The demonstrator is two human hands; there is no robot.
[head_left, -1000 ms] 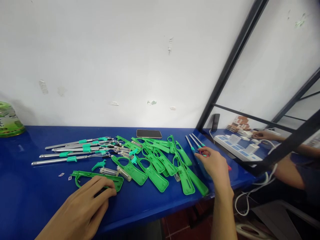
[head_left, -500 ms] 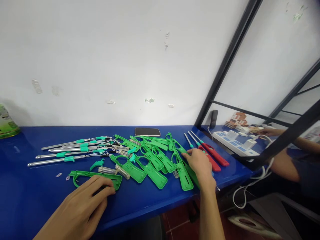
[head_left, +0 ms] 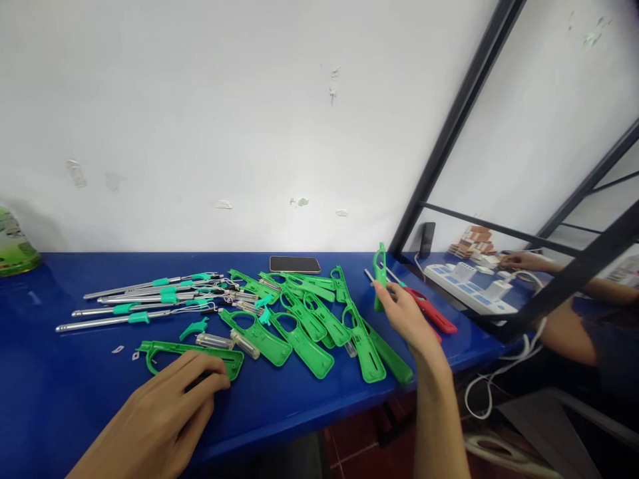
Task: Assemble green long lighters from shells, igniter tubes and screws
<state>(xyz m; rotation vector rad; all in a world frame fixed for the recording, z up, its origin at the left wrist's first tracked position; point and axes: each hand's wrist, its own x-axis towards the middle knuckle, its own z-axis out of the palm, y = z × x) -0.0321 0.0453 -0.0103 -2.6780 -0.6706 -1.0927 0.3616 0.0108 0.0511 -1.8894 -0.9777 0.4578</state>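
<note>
A green shell [head_left: 381, 266] has been lifted, clamped in the right hand [head_left: 407, 316]; the left hand's [head_left: 170, 399] grip cannot be told. Red lighters [head_left: 432, 310] seem finished; loose shells [head_left: 305, 349] are left unjoined.

Blue table [head_left: 30, 372] carries everything. Left hand [head_left: 164, 412] rests on a green half-shell [head_left: 234, 362], covering part of it. Just beyond that hand lie clear cylinders [head_left: 214, 341] and a teal trigger [head_left: 194, 328]; pale flakes [head_left: 118, 349] left of its fingers. Further beyond: metal rods [head_left: 97, 324] with teal parts, tips left. Green half-shells [head_left: 307, 346], overlapping, between left and right hand [head_left: 407, 319]. Phone [head_left: 294, 265] lies flat behind them. Red-handled lighters [head_left: 442, 320] beside right hand, partly hidden. Green container [head_left: 17, 243] stands far left, well apart from left hand.
</note>
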